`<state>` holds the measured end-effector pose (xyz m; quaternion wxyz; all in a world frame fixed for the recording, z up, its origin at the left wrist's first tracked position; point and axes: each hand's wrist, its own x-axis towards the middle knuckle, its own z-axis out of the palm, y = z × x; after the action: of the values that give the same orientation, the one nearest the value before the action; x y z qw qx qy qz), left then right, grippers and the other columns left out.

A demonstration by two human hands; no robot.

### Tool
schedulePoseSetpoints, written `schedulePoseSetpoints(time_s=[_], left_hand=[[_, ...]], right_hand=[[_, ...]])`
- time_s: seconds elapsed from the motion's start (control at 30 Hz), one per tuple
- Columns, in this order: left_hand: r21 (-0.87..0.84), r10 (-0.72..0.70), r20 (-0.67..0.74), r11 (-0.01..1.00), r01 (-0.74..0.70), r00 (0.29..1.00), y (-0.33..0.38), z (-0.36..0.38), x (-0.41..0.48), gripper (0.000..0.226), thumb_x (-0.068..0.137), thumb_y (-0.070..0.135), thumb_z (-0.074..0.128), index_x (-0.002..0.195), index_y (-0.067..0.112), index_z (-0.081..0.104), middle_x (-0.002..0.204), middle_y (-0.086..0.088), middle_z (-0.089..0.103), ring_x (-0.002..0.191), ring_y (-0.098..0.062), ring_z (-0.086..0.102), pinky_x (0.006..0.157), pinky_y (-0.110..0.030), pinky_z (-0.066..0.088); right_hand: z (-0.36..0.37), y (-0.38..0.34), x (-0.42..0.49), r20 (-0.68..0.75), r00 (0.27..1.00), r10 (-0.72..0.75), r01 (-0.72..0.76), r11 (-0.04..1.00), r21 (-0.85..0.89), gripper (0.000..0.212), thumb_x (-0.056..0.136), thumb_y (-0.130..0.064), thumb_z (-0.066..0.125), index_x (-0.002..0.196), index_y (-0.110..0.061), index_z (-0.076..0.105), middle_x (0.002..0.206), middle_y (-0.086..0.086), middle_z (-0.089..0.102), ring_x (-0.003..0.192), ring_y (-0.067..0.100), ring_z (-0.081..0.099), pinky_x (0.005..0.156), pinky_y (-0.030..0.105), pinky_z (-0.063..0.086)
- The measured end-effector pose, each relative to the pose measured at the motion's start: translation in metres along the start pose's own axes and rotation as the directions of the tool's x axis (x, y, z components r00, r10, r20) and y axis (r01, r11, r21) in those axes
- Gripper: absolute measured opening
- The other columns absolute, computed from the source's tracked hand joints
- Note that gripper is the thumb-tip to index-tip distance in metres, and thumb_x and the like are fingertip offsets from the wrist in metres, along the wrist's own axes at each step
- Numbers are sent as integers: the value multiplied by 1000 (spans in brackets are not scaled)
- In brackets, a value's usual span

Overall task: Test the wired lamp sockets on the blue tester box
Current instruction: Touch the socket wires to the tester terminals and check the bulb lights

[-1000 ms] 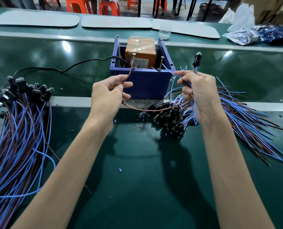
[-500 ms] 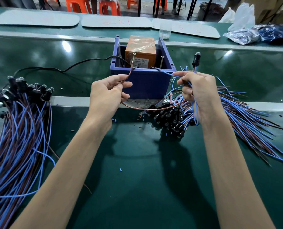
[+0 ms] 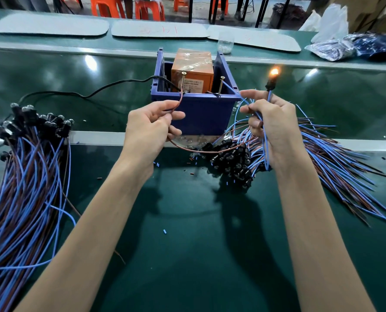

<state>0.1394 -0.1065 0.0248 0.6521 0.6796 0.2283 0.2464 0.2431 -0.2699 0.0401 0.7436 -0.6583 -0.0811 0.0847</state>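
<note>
The blue tester box [image 3: 201, 113] stands at the table's middle with an orange block [image 3: 192, 70] inside and two upright screws, the left screw [image 3: 183, 78] and the right screw [image 3: 221, 84]. My left hand [image 3: 149, 131] pinches a brown wire [image 3: 179, 102] whose end touches the left screw. My right hand [image 3: 271, 127] grips a lamp socket [image 3: 271, 83] by its wires, and its blue wire [image 3: 232, 88] reaches the right screw. The socket's bulb glows orange.
A pile of black sockets with blue and brown wires [image 3: 232, 161] lies under my right hand, fanning right. Another bundle of wired sockets [image 3: 27, 167] lies at the left. A black cable [image 3: 93, 91] runs into the box. Plastic bags [image 3: 345, 46] sit far right.
The blue wire's end moved onto the right screw, and the bulb in the held socket has lit up. My left hand kept the brown wire on the left screw.
</note>
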Motion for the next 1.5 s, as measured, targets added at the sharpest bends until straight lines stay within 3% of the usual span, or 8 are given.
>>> schedulePoseSetpoints(time_s=[0.3, 0.93, 1.1, 1.17, 1.23, 1.3, 1.4, 1.5], left_hand=[[-11, 2, 26, 1000, -2, 1000, 0, 1, -1, 33, 96, -1, 46, 96, 24, 67, 74, 11, 72, 48, -1, 56, 51, -12, 44], [24, 16, 45, 1000, -17, 999, 1, 0, -1, 31, 96, -2, 44, 109, 18, 64, 86, 6, 71, 53, -1, 60, 53, -13, 47], [-21, -12, 109, 1000, 14, 994, 4, 3, -5, 24, 97, 0, 45, 106, 14, 62, 80, 6, 72, 56, -5, 66, 53, -15, 50], [-16, -38, 187, 999, 42, 982, 5, 3, -6, 18, 97, 1, 49, 100, 13, 62, 77, 6, 74, 59, -7, 67, 56, -16, 52], [35, -69, 275, 997, 62, 959, 4, 1, -5, 15, 96, 1, 51, 94, 12, 61, 76, 6, 75, 62, -8, 69, 58, -17, 53], [162, -95, 355, 986, 39, 930, 2, -3, -3, 15, 95, 2, 52, 92, 14, 61, 78, 6, 75, 69, -7, 71, 62, -15, 54], [323, -159, 454, 946, 5, 877, -2, -10, 0, 8, 90, 8, 61, 92, 14, 66, 80, 5, 75, 74, -5, 71, 63, -9, 50], [569, -232, 432, 820, -64, 872, -6, -24, 9, 8, 85, 19, 71, 93, 20, 69, 79, 4, 75, 75, -7, 70, 68, -17, 49]], right_hand=[[1, 0, -1, 18, 1000, 2, -1, 999, -33, 32, 88, 3, 44, 82, -10, 72, 63, 0, 62, 43, 7, 29, 37, 13, 25], [-2, 0, -2, 9, 1000, -12, 13, 997, -71, 30, 90, 1, 44, 86, -10, 73, 63, -2, 63, 42, 6, 32, 37, 13, 26], [-10, -13, 0, 27, 999, 21, -18, 993, -119, 31, 98, -14, 41, 87, -14, 70, 66, -3, 67, 44, 4, 43, 38, 12, 27], [-16, -18, 0, 13, 999, 41, -37, 971, -235, 35, 101, -23, 38, 84, -17, 69, 72, -4, 68, 53, 1, 51, 48, 14, 36], [-26, -23, 1, -42, 999, -26, 4, 893, -450, 41, 102, -32, 37, 81, -22, 70, 81, -6, 66, 66, -1, 51, 61, 18, 36], [-37, -28, 2, -86, 989, -118, 51, 831, -554, 41, 100, -40, 39, 79, -26, 72, 75, -8, 59, 66, 2, 45, 61, 21, 31], [-47, -34, 1, -125, 970, -207, 117, 854, -507, 37, 99, -38, 44, 79, -24, 73, 65, -7, 51, 51, 2, 41, 50, 18, 30], [-48, -42, -3, -219, 911, -349, 225, 867, -446, 30, 100, -29, 46, 83, -22, 70, 67, -4, 58, 48, 0, 55, 49, 12, 41]])
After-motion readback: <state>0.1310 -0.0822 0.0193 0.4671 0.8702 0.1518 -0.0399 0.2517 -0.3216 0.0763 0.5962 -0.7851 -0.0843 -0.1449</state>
